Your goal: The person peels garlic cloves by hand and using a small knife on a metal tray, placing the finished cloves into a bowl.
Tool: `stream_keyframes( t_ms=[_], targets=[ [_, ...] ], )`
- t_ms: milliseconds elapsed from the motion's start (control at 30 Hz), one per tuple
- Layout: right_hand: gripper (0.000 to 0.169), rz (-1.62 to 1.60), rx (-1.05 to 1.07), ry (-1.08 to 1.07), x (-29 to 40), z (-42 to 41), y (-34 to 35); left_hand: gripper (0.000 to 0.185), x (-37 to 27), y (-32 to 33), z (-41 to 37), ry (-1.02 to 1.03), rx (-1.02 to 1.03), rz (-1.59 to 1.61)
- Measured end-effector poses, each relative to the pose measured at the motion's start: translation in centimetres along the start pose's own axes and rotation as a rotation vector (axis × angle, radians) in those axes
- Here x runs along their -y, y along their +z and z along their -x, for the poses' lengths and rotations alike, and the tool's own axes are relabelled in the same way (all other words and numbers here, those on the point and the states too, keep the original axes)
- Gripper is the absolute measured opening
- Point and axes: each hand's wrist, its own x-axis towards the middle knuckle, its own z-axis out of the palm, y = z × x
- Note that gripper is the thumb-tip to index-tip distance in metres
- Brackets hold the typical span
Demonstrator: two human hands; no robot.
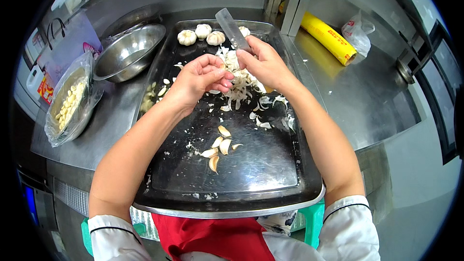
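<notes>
My right hand (pixel 266 63) grips a knife with a broad, blunt-ended blade (pixel 232 29) pointing up and away. My left hand (pixel 203 76) pinches a small garlic clove (pixel 222 66) between thumb and forefinger, mostly hidden by the fingers. Both hands are above a dark metal tray (pixel 232 188). Under them lies a heap of garlic skins (pixel 239 87). Several unpeeled cloves (pixel 224 146) rest nearer me on the tray. Whole garlic bulbs (pixel 216 38) sit along its far end. A few peeled cloves (pixel 162 91) are at the left edge, partly behind my left forearm.
On the steel table (pixel 119 116) at left are a tilted metal bowl (pixel 127 58) and a plastic-lined bowl (pixel 78 130) holding peeled cloves (pixel 70 103). A gift bag (pixel 70 32) stands behind. At right are a yellow roll (pixel 328 38), a plastic bag (pixel 357 34) and a metal upright (pixel 295 3).
</notes>
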Motion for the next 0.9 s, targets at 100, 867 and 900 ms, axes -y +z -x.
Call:
stream_keyframes(
  t_ms=[100, 867, 900],
  targets=[
    [0.015, 0.004, 0.057, 0.065, 0.5, 0.0, -0.1, 0.011, 0.3, -0.6, -0.3, 0.041, -0.033, -0.031],
    [0.024, 0.321, 0.109, -0.163, 1.2, 0.5, 0.3, 0.018, 0.8, 0.0, -0.1, 0.184, -0.063, -0.191],
    [0.023, 0.330, 0.116, -0.183, 1.2, 0.4, 0.3, 0.018, 0.8, 0.0, 0.0, 0.180, -0.063, -0.186]
  ],
)
